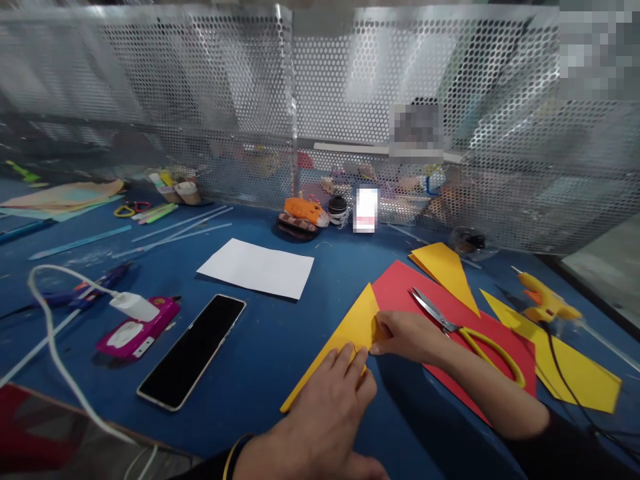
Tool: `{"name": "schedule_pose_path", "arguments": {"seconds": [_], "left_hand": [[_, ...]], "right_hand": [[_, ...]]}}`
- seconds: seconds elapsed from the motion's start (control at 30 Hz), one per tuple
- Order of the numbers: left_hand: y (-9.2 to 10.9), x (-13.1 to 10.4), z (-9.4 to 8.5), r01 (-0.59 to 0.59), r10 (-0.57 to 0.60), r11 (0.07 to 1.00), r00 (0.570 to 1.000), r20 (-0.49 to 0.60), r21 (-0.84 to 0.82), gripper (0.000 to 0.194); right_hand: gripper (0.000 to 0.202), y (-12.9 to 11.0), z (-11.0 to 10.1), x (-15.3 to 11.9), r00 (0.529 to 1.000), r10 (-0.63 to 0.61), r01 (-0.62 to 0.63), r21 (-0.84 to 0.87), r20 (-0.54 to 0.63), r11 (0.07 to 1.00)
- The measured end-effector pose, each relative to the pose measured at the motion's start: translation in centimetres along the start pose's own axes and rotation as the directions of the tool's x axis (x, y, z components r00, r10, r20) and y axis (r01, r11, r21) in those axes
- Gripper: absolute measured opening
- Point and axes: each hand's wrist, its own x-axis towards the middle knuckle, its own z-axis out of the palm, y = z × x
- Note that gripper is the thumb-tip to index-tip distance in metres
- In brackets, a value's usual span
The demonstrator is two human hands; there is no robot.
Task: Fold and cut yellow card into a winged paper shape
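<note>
A wide blue tabletop [270,347] fills the lower and middle frame, and a grey perforated metal screen [225,87] rises across the upper part. The large red paper sheet [400,287] lies right of centre, partly under the right forearm.

At the lower centre, the left hand [333,390] reaches up from the bottom edge, its grip laid out flat with the fingertips on a long, pointed piece of yellow paper [345,327]. This yellow paper slants from the lower centre to the edge of the red sheet. The right hand [400,335], coming in from the lower right, pinches its right edge between thumb and bent fingers.

A broad yellow paper sheet [575,377] spreads at the lower right. The black-screened phone with a pale rim [193,350] lies diagonally at the lower left; the blank white paper rectangle [260,267] is above it, left of centre. Another yellow paper piece [443,263] rests across the upper edge of the red sheet.

The yellow glue gun [547,300] sits at the right, near the broad sheet. Steel scissors with yellow handles [453,327] lie on the red sheet, blades pointing to the upper left. The magenta socket block [163,320], with a white plug [135,305] in it, is left of the phone. Small orange pouch [303,210] stands near the screen's foot, beside a black-and-white round object [339,210].
</note>
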Motion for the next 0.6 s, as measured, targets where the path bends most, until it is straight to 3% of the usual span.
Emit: {"name": "schedule_pose_path", "arguments": {"seconds": [0.17,0.4,0.6], "left_hand": [[-0.12,-0.15,0.84,0.015,-0.017,1.0,0.997,-0.071,-0.023,0.107],[-0.03,-0.15,0.57,0.016,-0.016,1.0,0.997,-0.076,-0.002,0.105],[-0.06,-0.19,0.68,0.007,-0.008,1.0,0.998,-0.061,-0.006,0.106]], "right_hand": [[0.025,0.67,-0.98,0.53,0.994,-0.057,0.053,0.047,0.097,0.997],[0.034,0.36,-0.12,0.0,1.0,0.003,-0.003,0.009,0.009,1.0],[0.027,0.66,-0.7,0.05,0.996,-0.052,0.049,0.032,0.069,0.998]]}}
